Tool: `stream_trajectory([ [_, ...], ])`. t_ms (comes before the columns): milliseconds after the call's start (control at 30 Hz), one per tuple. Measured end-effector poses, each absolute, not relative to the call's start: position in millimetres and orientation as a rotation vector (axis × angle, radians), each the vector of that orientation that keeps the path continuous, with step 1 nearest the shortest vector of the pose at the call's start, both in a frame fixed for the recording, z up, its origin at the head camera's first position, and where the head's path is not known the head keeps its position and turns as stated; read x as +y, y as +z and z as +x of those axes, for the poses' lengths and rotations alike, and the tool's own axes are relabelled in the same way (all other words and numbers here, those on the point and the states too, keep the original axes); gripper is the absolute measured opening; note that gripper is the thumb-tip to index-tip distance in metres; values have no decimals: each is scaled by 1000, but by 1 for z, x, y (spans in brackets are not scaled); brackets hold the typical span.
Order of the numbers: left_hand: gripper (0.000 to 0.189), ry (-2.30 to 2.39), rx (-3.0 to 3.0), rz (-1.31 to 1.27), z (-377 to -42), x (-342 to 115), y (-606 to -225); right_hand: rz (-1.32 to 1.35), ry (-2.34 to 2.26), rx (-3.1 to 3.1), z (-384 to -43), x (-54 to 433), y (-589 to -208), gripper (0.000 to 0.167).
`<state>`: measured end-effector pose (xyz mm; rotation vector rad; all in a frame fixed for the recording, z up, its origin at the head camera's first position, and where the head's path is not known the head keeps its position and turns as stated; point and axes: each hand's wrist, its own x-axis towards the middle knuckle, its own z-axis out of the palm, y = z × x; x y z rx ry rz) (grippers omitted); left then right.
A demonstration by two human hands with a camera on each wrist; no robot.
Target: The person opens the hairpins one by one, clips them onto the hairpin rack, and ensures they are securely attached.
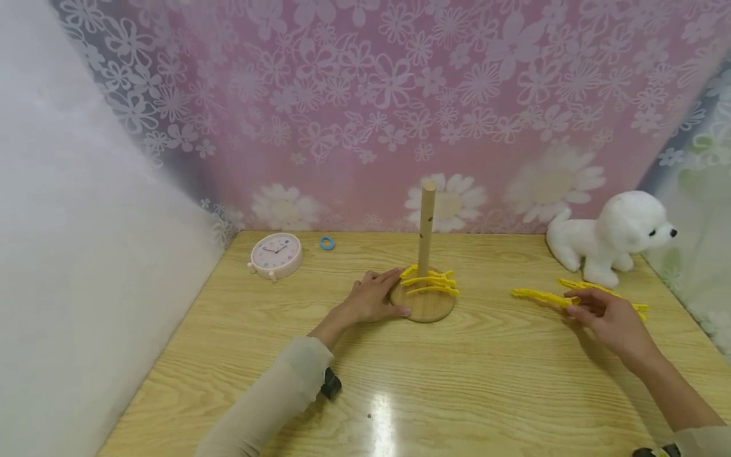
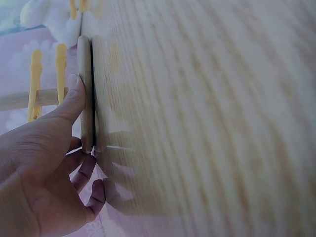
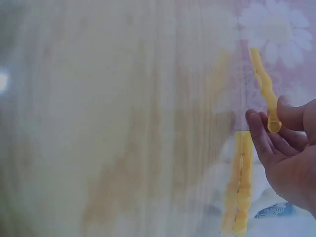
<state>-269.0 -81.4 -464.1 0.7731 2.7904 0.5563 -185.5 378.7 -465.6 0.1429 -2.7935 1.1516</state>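
A wooden stand has a round base [image 1: 425, 311] and an upright post [image 1: 426, 231]. Low around the post sit several long yellow clips [image 1: 432, 280]; two of them [image 2: 60, 66] show in the left wrist view. My left hand [image 1: 374, 299] holds the base's left rim, its thumb at the near side and fingers at the far side. Off to the right, my right hand [image 1: 613, 320] pinches one end of another long yellow clip [image 1: 539, 296] between thumb and fingers. This clip [image 3: 265, 86] appears wavy in the right wrist view. More yellow clips [image 3: 238, 187] lie close by that hand.
At the back right a white plush dog [image 1: 613, 238] stands behind the lying clips. A pink alarm clock [image 1: 276, 255] lies at the back left, with a small blue ring [image 1: 327, 242] beside it. A flowered curtain [image 1: 365, 114] borders the wooden table [image 1: 457, 387].
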Motion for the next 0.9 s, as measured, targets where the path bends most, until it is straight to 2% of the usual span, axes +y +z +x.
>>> stream_trajectory([
  [167,95,542,2795,756,-270,-81,-467,137,1147,-2710,-187,371,-459,27],
  [433,95,518,2801,754,-271,-80,-466,123,1166,-2644,-189,355,-448,22],
  [900,94,528,2782,748,-270,-81,-464,-44,1383,-2585,-195,308,-423,28],
])
